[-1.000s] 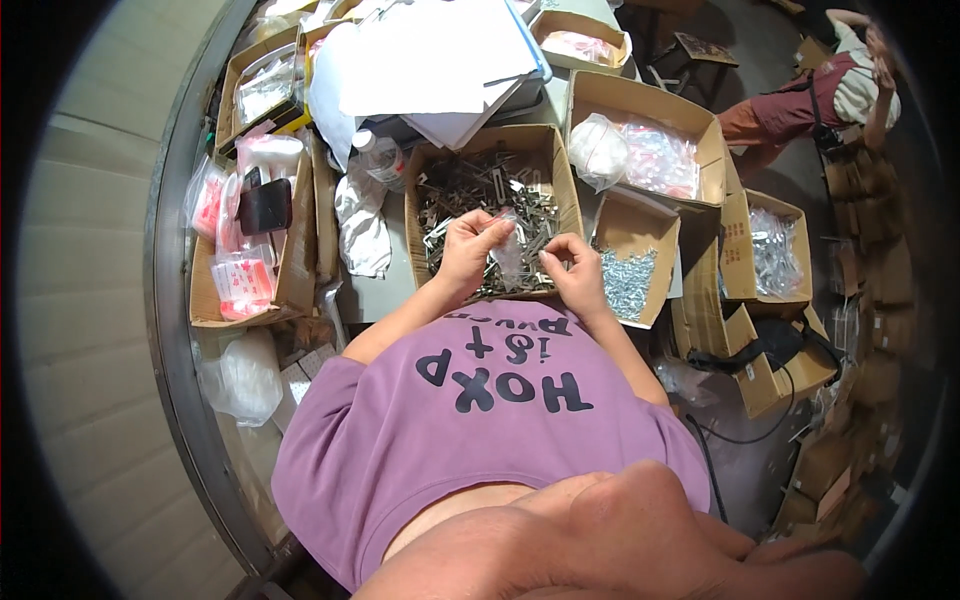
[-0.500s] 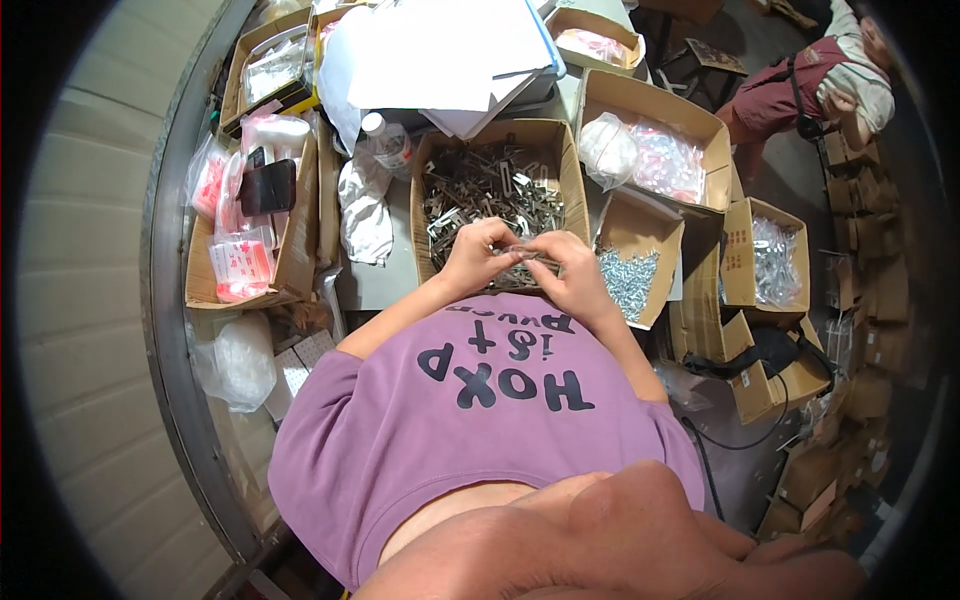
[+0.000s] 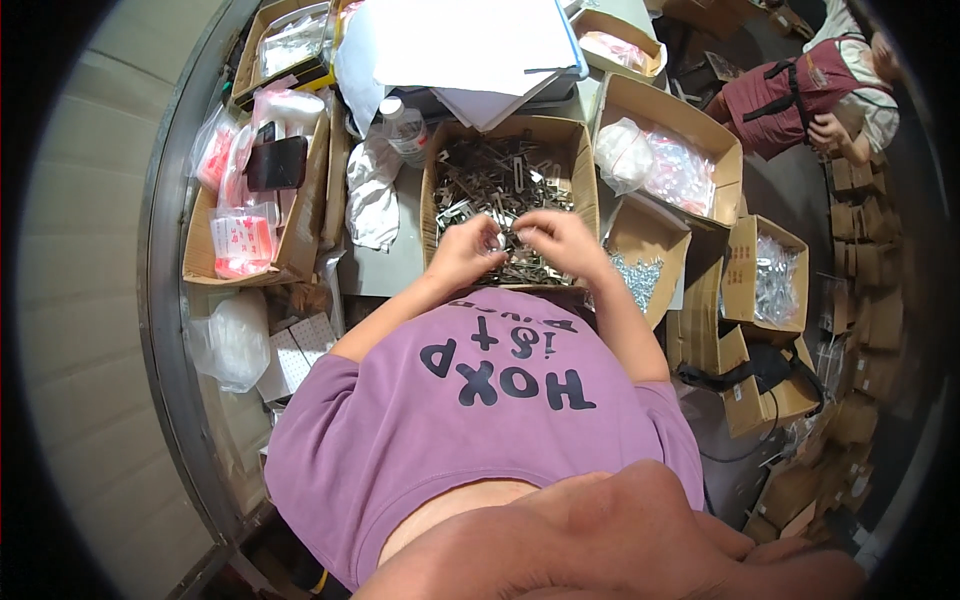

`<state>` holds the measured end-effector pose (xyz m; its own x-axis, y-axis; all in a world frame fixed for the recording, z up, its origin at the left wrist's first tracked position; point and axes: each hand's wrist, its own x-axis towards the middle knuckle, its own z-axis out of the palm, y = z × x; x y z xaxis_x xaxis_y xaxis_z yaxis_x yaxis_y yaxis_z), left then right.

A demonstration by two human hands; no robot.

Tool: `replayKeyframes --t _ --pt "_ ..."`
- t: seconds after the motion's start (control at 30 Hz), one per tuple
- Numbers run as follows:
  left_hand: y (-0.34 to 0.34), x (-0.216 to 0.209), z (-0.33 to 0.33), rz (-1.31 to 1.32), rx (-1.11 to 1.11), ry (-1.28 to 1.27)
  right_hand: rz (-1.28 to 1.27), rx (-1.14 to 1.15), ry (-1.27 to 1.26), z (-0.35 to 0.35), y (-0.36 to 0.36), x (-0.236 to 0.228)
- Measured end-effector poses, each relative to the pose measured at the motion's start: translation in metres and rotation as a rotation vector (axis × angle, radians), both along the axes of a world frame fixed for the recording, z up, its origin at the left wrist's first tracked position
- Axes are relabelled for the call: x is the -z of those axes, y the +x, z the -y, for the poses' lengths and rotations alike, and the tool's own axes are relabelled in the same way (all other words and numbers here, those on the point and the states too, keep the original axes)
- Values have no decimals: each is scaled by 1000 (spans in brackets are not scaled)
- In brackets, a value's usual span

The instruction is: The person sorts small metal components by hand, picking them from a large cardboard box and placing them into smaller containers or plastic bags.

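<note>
Here hands (image 3: 512, 240) meet over parts box (image 3: 580, 165), walls close

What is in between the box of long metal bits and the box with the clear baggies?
In the head view, a smaller open cardboard box holding small silvery screws sits between the metal-parts box and the bag box.

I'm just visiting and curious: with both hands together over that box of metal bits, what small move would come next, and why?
Probably bringing the fingertips closer together: the left hand and right hand meet above the brown cardboard box of grey metal parts, pinching something too small to identify.
</note>
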<state>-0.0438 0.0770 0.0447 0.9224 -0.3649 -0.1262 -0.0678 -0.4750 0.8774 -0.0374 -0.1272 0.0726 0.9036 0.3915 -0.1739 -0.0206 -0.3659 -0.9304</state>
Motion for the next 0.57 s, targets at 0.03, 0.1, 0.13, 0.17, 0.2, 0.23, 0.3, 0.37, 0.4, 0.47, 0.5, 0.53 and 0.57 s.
replayKeyframes --t 0.03,0.1,0.13,0.17,0.2,0.23,0.3,0.37,0.4,0.47,0.5,0.53,0.57 --pt "2 6 -8 -1 -69 -86 125 84 -101 2 9 0" --pt "8 15 -24 -83 -195 -283 175 130 -306 5 27 17" --pt "11 14 -31 -165 -252 -376 175 123 -306 3 35 27" --pt "14 15 -37 -205 -267 -467 149 74 -390 -1 42 38" --pt "16 9 -39 -212 -290 -500 123 28 -476 -5 47 45" --pt "17 3 -40 -219 -312 -533 123 23 -477 -11 51 51" --pt "17 5 -42 -226 -316 -537 152 -29 -633 -28 59 59" --pt "17 5 -37 -190 -293 -513 131 -48 -712 -39 64 70" --pt "16 7 -36 -209 -289 -512 131 -49 -701 -40 66 74" --pt "14 12 -34 -184 -271 -471 132 -54 -693 -37 67 78" --pt "13 13 -34 -161 -251 -430 148 -45 -667 -35 66 77" --pt "13 13 -35 -185 -231 -439 163 -36 -641 -33 63 77" --pt "13 13 -34 -191 -220 -449 164 -39 -643 -32 63 76"
